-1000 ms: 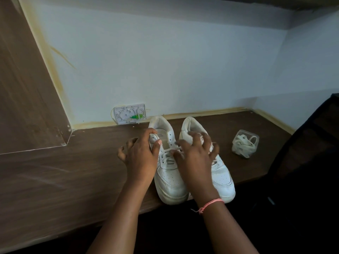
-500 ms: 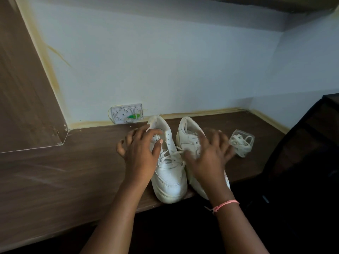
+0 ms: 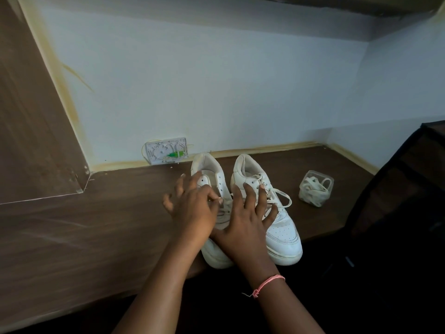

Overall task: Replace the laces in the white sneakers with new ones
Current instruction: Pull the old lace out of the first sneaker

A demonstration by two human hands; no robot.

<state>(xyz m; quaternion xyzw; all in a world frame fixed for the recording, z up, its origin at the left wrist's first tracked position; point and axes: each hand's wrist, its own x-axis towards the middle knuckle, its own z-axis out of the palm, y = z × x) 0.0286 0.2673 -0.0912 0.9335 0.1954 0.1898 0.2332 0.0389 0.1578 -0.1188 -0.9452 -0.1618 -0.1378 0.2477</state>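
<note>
Two white sneakers stand side by side at the table's front edge, toes toward me: the left sneaker (image 3: 212, 165) and the right sneaker (image 3: 284, 232). My left hand (image 3: 192, 208) lies over the left sneaker, thumb and index fingertip pinching its lace near the middle eyelets, the other fingers spread. My right hand (image 3: 245, 218) rests with straight, spread fingers across the gap between the sneakers and on the right sneaker's loose lace (image 3: 281, 196). A small clear plastic box (image 3: 316, 189) holding a bundle of white laces sits to the right.
The brown wooden table (image 3: 84, 237) meets a pale wall. A white wall plate with a green part (image 3: 167, 150) sits behind the sneakers. A dark chair back (image 3: 404, 213) stands at the right. A wooden panel fills the left.
My right hand swung out to the right sneaker and has come back toward the middle, fingers spread. The right sneaker has shifted and its lace lies looser. My left hand stayed on the left sneaker.
</note>
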